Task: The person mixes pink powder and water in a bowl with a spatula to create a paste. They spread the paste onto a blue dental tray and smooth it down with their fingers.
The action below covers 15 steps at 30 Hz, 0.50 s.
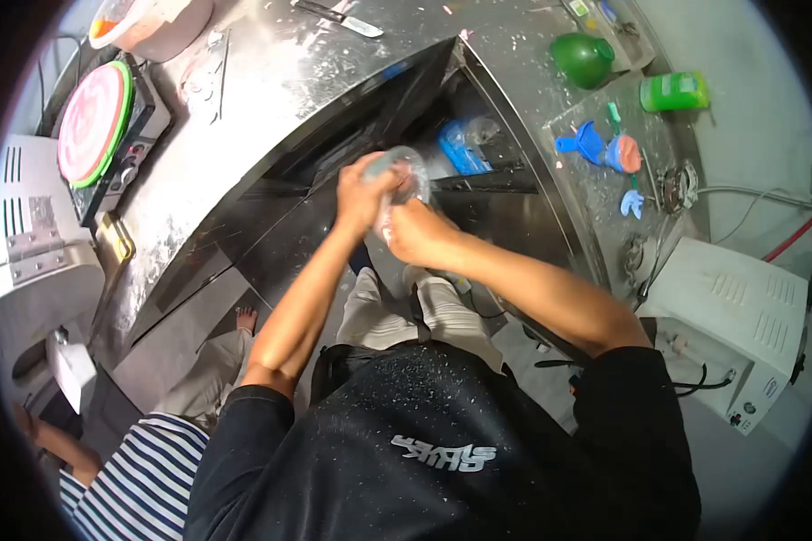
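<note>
Premises: a workshop or small lab, apparently for dental work. Evidence: a metal bench (266,63) smeared with pale residue; a blue tray (589,142) shaped for taking mouth moulds, beside a pink moulded piece (624,154); a knife (338,17); a boxy white machine (731,293) with vents and hoses; white specks on a black shirt (424,374).

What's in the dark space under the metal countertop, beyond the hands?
Crumpled blue plastic, with something pale and translucent beside it. The left hand, right hand and clear round object they hold hide what lies behind; the darkest areas are unreadable.
</note>
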### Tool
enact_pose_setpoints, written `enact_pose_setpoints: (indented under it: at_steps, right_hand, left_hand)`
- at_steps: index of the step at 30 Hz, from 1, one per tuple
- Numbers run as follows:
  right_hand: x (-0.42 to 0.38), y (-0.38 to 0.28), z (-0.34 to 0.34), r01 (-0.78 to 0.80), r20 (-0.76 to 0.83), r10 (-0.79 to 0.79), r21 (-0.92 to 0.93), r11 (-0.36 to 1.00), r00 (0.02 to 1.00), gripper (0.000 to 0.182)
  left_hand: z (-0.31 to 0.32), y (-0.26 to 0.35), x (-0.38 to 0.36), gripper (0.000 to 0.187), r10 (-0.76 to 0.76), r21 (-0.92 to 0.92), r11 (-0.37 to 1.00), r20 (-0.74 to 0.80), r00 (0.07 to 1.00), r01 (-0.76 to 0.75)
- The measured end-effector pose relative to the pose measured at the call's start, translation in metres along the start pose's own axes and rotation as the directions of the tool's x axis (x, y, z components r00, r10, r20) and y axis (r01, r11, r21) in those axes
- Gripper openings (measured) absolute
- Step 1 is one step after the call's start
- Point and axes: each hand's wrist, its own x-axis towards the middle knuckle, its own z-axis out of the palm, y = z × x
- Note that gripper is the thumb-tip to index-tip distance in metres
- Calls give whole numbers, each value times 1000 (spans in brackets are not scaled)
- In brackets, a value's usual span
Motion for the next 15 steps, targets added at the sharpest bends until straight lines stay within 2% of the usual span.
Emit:
enact_pose_setpoints:
  at_steps: [1, 2, 4, 5, 6, 7, 8, 9, 10, 11, 12, 13, 14, 15]
  right_hand:
    - [4, 8, -14, -155, -111, 159, 45, 987, 981, 22]
    - [10, 18, -22, -291, -182, 303, 94, 952, 935, 17]
    - [0, 11, -5, -147, -161, 127, -120, 982, 979, 20]
    - [5, 17, -13, -112, -103, 91, -229, 967, 991, 20]
    - [2, 16, -9, -151, -149, 117, -242, 959, 982, 19]
    - [-2, 14, -3, -190, -194, 143, -252, 949, 971, 18]
    - [5, 29, -15, -268, -381, 167, -230, 935, 910, 15]
    - [-1, 15, 8, -102, -469, -36, -266, 959, 882, 14]
    - [-1, 4, 10, -50, -228, -25, -319, 947, 973, 13]
    - [0, -6, 10, 22, 28, -13, -341, 940, 1000, 13]
    - [-4, -12, -18, -75, -124, 3, -575, 815, 992, 14]
    - [-3, 18, -28, -43, -264, -124, -547, 836, 957, 13]
    - [3, 44, -33, 9, -402, -264, -534, 845, 877, 15]
    - [-10, 43, -18, -154, -370, -92, -582, 798, 925, 11]
  left_hand:
    - [-4, 13, -5, 46, -89, -81, 993, -44, 995, 85]
    - [-13, -4, 3, 44, 75, 191, 980, -66, 995, -61]
    - [-2, 8, 4, 45, 197, 400, 904, -80, 977, -150]
    - [-4, 20, 1, 51, -86, 93, 992, -8, 996, 86]
    - [-9, 29, -5, 53, -148, -11, 989, 31, 988, 148]
    - [-8, 22, -15, 52, -99, 44, 994, 15, 995, 98]
    - [-7, 16, -6, 50, 1, 99, 995, -6, 1000, 0]
    - [-12, -20, 9, 46, 356, 549, 772, 44, 934, -320]
    - [-9, 9, 0, 41, 44, 264, 963, 47, 998, -55]
    - [-21, 13, 11, 39, -95, 159, 984, 106, 990, 78]
    - [-31, 13, 8, 36, -252, 64, 968, 173, 952, 244]
    - [-31, 38, 2, 33, -397, 20, 915, 218, 891, 403]
    - [-32, 46, 1, 34, -297, -29, 952, 157, 942, 305]
    - [-28, 52, -3, 35, -204, -63, 975, 102, 974, 211]
